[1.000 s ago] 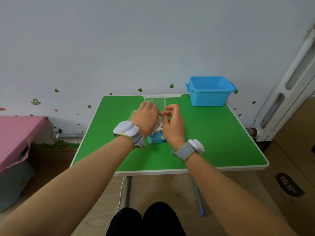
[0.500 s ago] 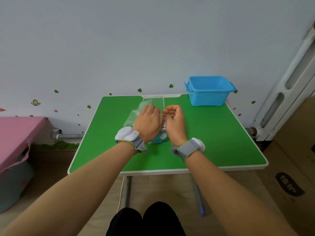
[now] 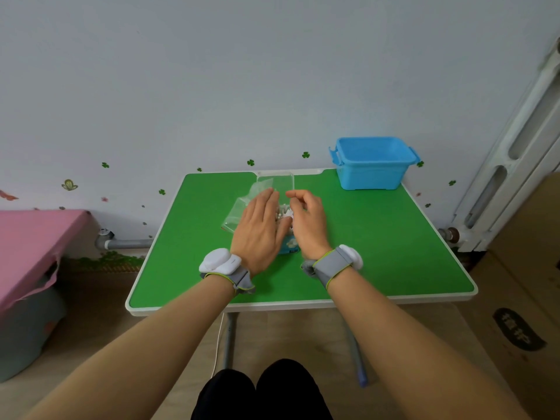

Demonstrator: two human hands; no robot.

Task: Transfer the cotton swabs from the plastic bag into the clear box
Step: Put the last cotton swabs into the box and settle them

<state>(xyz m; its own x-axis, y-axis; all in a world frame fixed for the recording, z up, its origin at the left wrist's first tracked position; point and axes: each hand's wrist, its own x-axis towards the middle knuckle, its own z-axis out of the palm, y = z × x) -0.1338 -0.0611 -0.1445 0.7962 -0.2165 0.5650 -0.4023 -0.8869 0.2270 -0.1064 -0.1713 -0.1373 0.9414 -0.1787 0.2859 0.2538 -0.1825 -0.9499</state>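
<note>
Cotton swabs (image 3: 283, 214) show on my feed as a small white cluster in the narrow gap between the two hands, in the middle of the green table (image 3: 378, 237). They lie in the plastic bag (image 3: 238, 215), whose clear, crumpled film spreads out to the left from under the left hand (image 3: 260, 230). That hand lies flat over the bag with its fingers straight and close together, gripping nothing that I can see. The right hand (image 3: 309, 225) sits just beside it with its fingers curled inward above the swabs. I cannot tell whether it pinches a swab or the film. The clear box (image 3: 277, 181) stands just beyond the fingertips, at the far edge of the table. A blue bin (image 3: 372, 165) sits at the far right corner, well apart from the hands. Both wrists wear a grey band with a white unit.
</note>
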